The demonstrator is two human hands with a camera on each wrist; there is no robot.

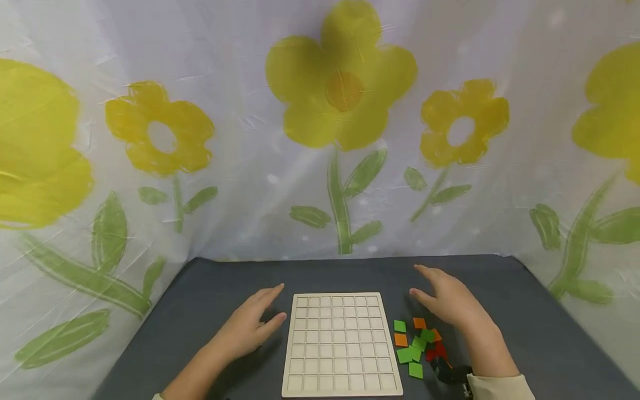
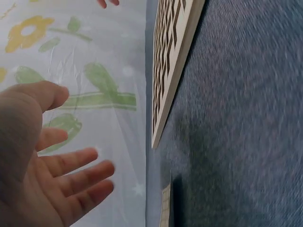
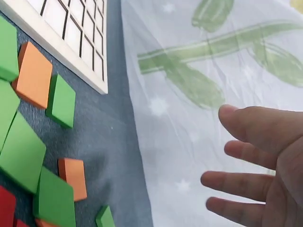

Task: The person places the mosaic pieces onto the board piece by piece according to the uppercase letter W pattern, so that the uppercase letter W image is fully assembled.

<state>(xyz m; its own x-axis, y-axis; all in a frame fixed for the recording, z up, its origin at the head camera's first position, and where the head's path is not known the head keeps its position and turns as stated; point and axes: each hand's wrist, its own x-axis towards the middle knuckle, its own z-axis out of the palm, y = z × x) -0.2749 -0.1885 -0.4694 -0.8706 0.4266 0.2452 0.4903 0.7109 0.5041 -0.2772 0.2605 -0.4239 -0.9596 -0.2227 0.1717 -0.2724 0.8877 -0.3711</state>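
A square wooden board (image 1: 341, 344) with a grid of shallow cells lies flat on the dark cloth. My left hand (image 1: 247, 325) hovers just left of it, fingers extended and holding nothing; the left wrist view shows the same hand (image 2: 57, 165) with fingers spread beside the board's edge (image 2: 177, 75). Right of the board lie several green tiles (image 1: 415, 370), orange tiles (image 1: 401, 340) and red tiles (image 1: 436, 351), some overlapping. Above and right of them, my right hand (image 1: 452, 300) is raised with fingers apart, and in the right wrist view this hand (image 3: 265, 165) is empty.
A dark cloth (image 1: 240, 274) covers the table. Behind it and at both sides hangs a pale curtain (image 1: 240, 166) printed with yellow flowers. Something black (image 1: 450, 371) is at the right wrist. A thin light-coloured item (image 2: 165, 208) shows low in the left wrist view.
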